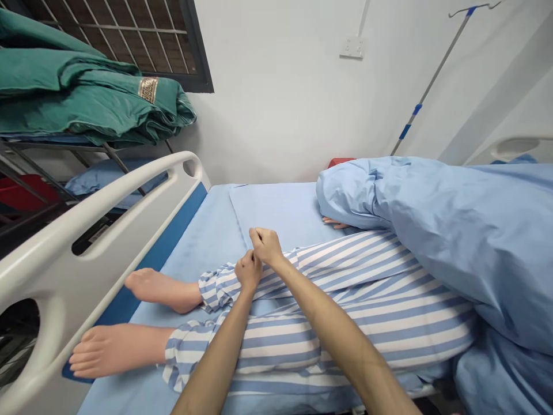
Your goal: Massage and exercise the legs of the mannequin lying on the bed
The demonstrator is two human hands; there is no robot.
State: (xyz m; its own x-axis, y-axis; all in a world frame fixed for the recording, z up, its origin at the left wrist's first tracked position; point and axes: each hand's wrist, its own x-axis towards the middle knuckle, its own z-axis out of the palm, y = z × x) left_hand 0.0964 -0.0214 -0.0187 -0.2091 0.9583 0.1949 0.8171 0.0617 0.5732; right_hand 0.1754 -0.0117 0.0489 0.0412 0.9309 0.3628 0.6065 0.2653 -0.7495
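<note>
Trousers of blue-and-white striped cloth point(423, 323) cover the legs of a figure lying on a light-blue sheet point(280, 202), with two bare feet point(116, 349) pointing toward the white plastic footboard point(129, 248). Left hand point(249, 271) is closed at the lower part of the far trouser leg, its fingers curled in; whether they pinch any cloth cannot be told. Right hand point(265, 246) is just beside it, nearer the wall, fingers folded together into a fist, with nothing visible between them. A light-blue quilt point(453, 230) covers the upper part of the trousers, and the fingertips of another hand point(334, 223) show from under its edge. Beyond the footboard, a folded green cloth bundle point(108, 104) lies on a metal rack, and a metal pole with blue clamps point(436, 75) leans in view by the white wall.
</note>
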